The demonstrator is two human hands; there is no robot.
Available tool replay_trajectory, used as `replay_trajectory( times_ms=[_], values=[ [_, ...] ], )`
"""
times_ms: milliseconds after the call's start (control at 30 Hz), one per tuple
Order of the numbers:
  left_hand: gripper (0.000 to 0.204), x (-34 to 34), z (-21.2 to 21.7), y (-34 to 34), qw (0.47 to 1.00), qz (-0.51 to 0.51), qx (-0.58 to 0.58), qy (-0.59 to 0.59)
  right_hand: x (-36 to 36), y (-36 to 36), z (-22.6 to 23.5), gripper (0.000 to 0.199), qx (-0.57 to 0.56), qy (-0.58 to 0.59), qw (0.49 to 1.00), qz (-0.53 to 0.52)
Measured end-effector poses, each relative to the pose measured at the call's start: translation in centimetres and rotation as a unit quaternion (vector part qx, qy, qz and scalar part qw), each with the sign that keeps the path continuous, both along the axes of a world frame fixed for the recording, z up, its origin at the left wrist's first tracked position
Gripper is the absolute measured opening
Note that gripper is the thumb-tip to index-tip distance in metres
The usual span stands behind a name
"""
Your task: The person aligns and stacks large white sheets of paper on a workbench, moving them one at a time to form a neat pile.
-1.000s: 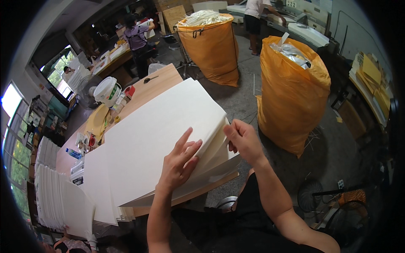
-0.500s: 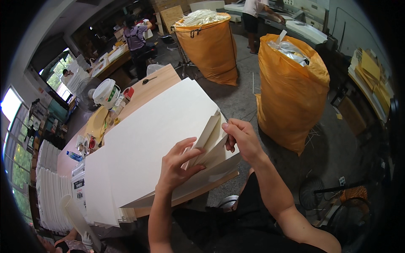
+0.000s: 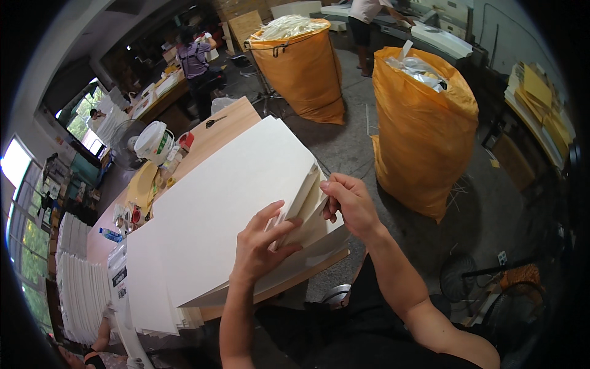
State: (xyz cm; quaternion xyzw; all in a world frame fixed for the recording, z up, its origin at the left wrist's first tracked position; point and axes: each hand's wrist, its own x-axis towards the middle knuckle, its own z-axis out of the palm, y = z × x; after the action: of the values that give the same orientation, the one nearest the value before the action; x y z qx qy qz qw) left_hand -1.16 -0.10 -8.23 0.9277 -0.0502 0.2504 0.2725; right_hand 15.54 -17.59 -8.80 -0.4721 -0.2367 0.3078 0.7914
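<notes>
Large white paper sheets (image 3: 227, 178) lie stacked on the wooden table in front of me, their right-hand edge bent up into narrow flaps (image 3: 299, 197). My right hand (image 3: 349, 202) is closed at that edge, thumb and forefinger pinching the rim of a sheet. Its other fingers curl under. My left hand (image 3: 264, 243) rests against the bent flaps with fingers stretched and apart, the thumb lower down. Below the flaps, more sheet edges hang toward me over the table's near side.
Two orange sacks (image 3: 424, 135) of scraps stand on the floor beyond the table. A white bucket (image 3: 153, 141), scissors (image 3: 214, 121) and a bottle (image 3: 110, 235) sit on the table (image 3: 236, 115). Stacked white sheets (image 3: 80, 295) rise at left. A person's arm (image 3: 103, 335) shows lower left; others work behind.
My hands stay at the bent edge, and the flaps under them have shifted slightly. At lower left, the other person's white curled sheet has swung down and their arm has reached up.
</notes>
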Motion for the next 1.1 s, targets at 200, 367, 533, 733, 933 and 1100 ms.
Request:
replay_trajectory(
  times_ms=[200,367,533,733,933,1100],
  values=[
    [0.051,0.2,-0.8,0.7,0.998,0.011,-0.053,-0.017,0.2,-0.5,-0.4,0.031,-0.055,-0.134,0.989,-0.037],
    [0.041,0.3,-0.9,0.6,0.999,0.013,-0.006,-0.033,-0.1,-0.2,-0.1,0.033,-0.054,-0.119,0.990,-0.048],
    [0.048,0.0,0.4,-0.4,0.999,0.018,0.038,0.003,0.1,-0.2,-0.6,0.031,0.013,0.019,1.000,0.006],
    [0.056,0.2,-0.7,0.3,0.998,0.011,-0.054,0.012,-0.9,-1.1,-1.7,0.032,-0.025,-0.079,0.987,-0.141],
    [0.056,0.3,-0.9,0.6,1.000,0.004,0.031,0.001,-3.5,-3.2,-4.5,0.025,-0.144,-0.621,0.750,-0.180],
    [0.069,0.0,-0.1,-0.6,0.976,-0.031,0.215,0.031,-3.1,-4.0,-4.6,0.043,-0.207,-0.640,0.738,-0.057]
  ],
)
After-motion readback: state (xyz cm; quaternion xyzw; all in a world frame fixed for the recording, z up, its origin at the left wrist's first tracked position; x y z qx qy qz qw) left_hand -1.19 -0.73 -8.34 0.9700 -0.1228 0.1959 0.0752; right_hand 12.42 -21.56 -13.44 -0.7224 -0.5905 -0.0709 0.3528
